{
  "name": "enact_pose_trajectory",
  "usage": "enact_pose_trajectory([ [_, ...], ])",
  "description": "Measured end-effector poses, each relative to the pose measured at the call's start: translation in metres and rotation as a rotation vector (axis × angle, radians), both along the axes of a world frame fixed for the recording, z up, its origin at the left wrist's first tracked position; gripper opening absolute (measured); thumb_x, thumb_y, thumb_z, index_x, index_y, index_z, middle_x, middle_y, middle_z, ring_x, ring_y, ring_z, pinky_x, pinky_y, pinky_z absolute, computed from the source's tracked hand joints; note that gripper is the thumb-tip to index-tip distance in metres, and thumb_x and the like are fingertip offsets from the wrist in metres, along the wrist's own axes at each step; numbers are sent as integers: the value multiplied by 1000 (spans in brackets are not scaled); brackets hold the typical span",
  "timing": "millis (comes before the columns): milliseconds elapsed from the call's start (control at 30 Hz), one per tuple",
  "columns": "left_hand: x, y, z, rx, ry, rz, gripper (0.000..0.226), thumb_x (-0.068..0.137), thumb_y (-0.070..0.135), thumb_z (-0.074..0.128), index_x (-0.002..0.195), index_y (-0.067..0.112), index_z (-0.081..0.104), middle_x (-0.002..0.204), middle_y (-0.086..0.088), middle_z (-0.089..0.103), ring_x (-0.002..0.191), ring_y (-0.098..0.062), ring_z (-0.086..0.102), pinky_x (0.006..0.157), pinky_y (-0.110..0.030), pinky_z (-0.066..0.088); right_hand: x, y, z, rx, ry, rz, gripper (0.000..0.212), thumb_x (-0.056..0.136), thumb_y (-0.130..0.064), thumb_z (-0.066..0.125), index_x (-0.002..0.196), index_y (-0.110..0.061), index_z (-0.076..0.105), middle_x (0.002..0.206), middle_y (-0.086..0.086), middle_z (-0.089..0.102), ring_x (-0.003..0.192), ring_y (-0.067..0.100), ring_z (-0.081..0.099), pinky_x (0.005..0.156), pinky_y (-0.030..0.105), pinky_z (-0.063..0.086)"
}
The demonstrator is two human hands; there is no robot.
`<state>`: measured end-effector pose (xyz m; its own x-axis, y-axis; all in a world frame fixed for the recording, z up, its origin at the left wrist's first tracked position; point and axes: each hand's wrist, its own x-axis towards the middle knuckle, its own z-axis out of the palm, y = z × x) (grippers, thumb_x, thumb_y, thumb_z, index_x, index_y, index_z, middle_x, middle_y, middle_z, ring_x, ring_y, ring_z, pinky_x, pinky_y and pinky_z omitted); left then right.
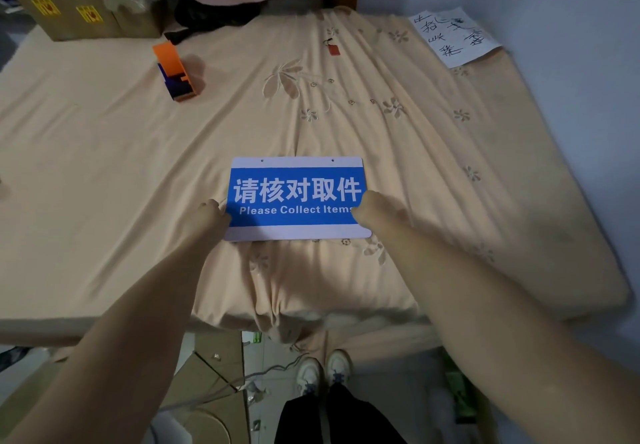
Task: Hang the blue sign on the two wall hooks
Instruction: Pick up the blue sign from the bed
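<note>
Sign: flat rectangular plate, blue central field between white bands along the top and bottom edges, corners rounded. White Chinese characters fill the upper part of the blue field; beneath them, smaller white lettering reads "Please Collect Items". Two small holes sit in the top white band, one toward each end. Plate lies face up on a bed covered with a peach sheet bearing embroidered flowers, near the bed's front edge. Left hand touches the sign's left edge, fingers curled at the border; right hand touches the right edge, covering the end of the English line. Whether either hand has actually gripped the plate I cannot tell. Farther back on the sheet: an orange and blue tape dispenser to the left, a small red tag near centre, a handwritten paper sheet at the far right by the wall.
</note>
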<state>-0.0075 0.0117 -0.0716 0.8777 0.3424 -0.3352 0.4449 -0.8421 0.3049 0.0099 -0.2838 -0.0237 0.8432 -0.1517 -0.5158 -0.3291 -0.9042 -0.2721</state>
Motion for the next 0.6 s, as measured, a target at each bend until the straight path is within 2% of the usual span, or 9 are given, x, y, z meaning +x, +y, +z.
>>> enact_pose_trajectory([
  [100, 10, -6, 0, -126, -24, 134, 35, 91, 19, 44, 119, -2, 49, 119, -22, 58, 93, -34, 54, 72, -32, 35, 12, -1, -9, 99, 3, -86, 24, 92, -14, 46, 110, -4, 56, 106, 11, 64, 80, 25, 54, 66, 29, 44],
  [200, 24, -12, 1, -244, -30, 254, 37, 93, 20, 45, 122, -2, 47, 116, -22, 57, 97, -34, 53, 75, -31, 33, 20, 1, -13, 134, 28, -131, 21, 92, -18, 45, 107, -7, 54, 101, 8, 61, 82, 24, 56, 70, 31, 46],
  [233, 28, -13, 0, -273, -42, 271, 31, 93, 20, 45, 114, -2, 50, 105, -20, 58, 92, -32, 52, 74, -31, 34, 22, 0, -14, 145, 28, -152, 18, 91, -20, 45, 103, -9, 54, 99, 7, 61, 84, 25, 58, 74, 32, 49],
  [300, 36, -13, 0, -312, -38, 299, 17, 91, 17, 46, 84, 3, 50, 77, -9, 52, 84, -28, 48, 68, -32, 35, 29, 0, -20, 162, 23, -194, 16, 89, -26, 46, 94, -11, 53, 98, 6, 63, 86, 26, 62, 81, 37, 53],
  [333, 39, -12, 0, -326, -31, 307, 20, 90, 16, 46, 73, 5, 46, 68, -7, 47, 80, -28, 49, 62, -30, 35, 31, 0, -22, 162, 15, -206, 18, 87, -29, 47, 92, -13, 53, 98, 6, 64, 86, 27, 63, 83, 39, 54],
  [433, 45, -12, 2, -354, -9, 325, 28, 88, 14, 48, 62, 7, 43, 60, -7, 45, 73, -29, 49, 50, -28, 29, 37, -3, -24, 120, -1, -233, 22, 85, -36, 45, 88, -16, 53, 92, 5, 63, 81, 27, 62, 76, 35, 54],
  [500, 47, -12, 2, -387, -5, 349, 26, 89, 14, 47, 64, 5, 46, 62, -9, 48, 74, -28, 49, 51, -28, 30, 40, -3, -24, 145, -2, -264, 22, 86, -36, 45, 82, -15, 51, 88, 5, 63, 79, 26, 62, 74, 34, 54],
  [533, 47, -13, 4, -413, 4, 367, 22, 89, 14, 47, 71, 3, 51, 68, -12, 52, 76, -28, 49, 55, -28, 33, 41, -2, -23, 168, 5, -283, 21, 86, -34, 46, 81, -14, 51, 86, 5, 62, 77, 25, 62, 71, 33, 54],
  [600, 49, -14, 3, -463, 11, 398, 24, 91, 16, 50, 97, -5, 59, 86, -16, 56, 80, -29, 52, 66, -32, 37, 46, -3, -29, 185, 28, -324, 22, 83, -35, 47, 80, -14, 53, 81, 4, 61, 72, 24, 62, 62, 31, 52],
])
